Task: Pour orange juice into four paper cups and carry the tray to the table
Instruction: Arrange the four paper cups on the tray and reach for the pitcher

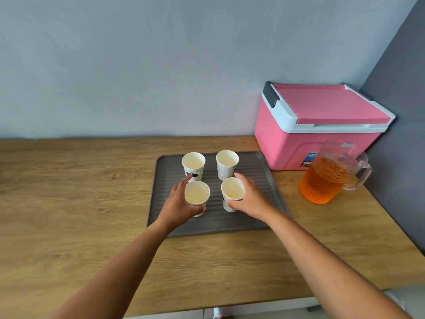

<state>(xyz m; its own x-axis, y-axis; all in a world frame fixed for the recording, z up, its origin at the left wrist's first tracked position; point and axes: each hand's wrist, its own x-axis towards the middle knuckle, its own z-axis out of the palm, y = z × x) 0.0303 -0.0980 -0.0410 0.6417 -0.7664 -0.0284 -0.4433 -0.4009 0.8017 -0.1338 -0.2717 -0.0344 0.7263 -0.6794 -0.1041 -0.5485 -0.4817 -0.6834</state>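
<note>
Both forearms reach up from the bottom edge. Left hand [178, 203] cups the near-left cup [197, 198], right hand [250, 199] the near-right cup [232, 194], on the grey tray [264, 199] at centre. Cups look nearly empty, only orange traces. Pitcher [324, 178] of juice stands untouched at right. Judgement: pouring and carrying remain.

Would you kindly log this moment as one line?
left hand: near-left cup | right hand: near-right cup | pitcher: untouched
</note>
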